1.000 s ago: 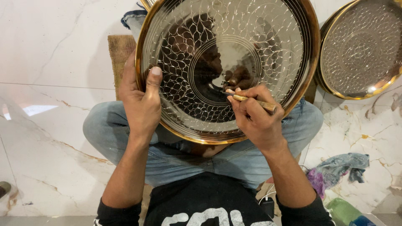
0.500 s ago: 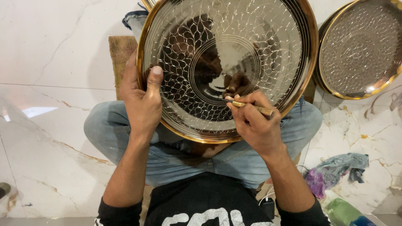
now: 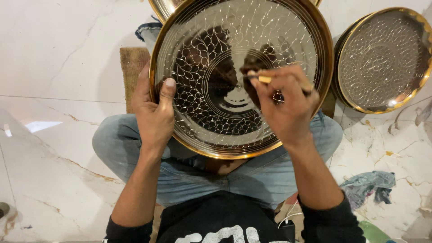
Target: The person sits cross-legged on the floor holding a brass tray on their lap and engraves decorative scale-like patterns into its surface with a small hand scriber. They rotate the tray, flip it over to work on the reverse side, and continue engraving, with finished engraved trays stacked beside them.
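My left hand (image 3: 155,114) clamps the brass plate's (image 3: 198,54) left rim; my right hand (image 3: 285,105) pinches the engraving tool (image 3: 263,79), pointing left toward centre.

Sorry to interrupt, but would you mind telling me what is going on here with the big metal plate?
A person sits cross-legged on a white marble floor with a large round brass-rimmed metal plate, engraved with a leaf pattern, propped on the lap. The left hand grips the plate's left rim, thumb on its face. The right hand holds a thin wooden-handled tool whose tip lies near the plate's centre rings. A second patterned brass plate lies to the right, and a crumpled cloth beside the knee.
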`<state>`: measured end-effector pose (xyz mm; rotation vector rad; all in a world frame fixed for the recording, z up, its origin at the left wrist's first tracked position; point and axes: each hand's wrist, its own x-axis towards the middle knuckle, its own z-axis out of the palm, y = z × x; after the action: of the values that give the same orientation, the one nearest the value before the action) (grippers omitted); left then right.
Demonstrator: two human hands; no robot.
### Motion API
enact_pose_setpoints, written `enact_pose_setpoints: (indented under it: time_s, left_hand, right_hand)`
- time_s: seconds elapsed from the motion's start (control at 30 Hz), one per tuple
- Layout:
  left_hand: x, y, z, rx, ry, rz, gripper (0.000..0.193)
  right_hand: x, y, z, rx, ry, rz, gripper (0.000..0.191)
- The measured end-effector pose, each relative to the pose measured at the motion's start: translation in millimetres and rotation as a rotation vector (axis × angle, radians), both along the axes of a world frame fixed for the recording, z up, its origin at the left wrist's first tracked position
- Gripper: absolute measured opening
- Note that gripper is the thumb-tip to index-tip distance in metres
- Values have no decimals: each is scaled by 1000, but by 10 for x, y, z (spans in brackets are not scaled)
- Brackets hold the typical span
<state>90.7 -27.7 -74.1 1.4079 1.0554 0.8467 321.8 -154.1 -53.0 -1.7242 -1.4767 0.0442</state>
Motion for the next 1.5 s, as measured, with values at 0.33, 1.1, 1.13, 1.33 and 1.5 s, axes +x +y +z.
enact_pose_setpoints:
  time_s: [0.33, 1.1, 1.13, 1.33, 1.5]
  left_hand:
    - [-3, 21, 9, -10, -43, -4, 46]
    - [-15, 12, -11, 0, 19, -1, 45]
    - [-16, 14, -12, 11, 21, -2, 45]
    - [-5, -2, 3, 31, 6, 1, 46]
    - [6, 9, 25, 25, 27, 7, 46]
  right_hand:
    - [38, 381, 198, -25, -43, 3, 27]
    - [6, 358, 246, -36, -43, 61, 39]
    - [7, 353, 240, -44, -39, 71, 39]
    - [-25, 253, 205, -46, -12, 64, 39]
    - [-47, 179, 175, -63, -10, 60, 37]
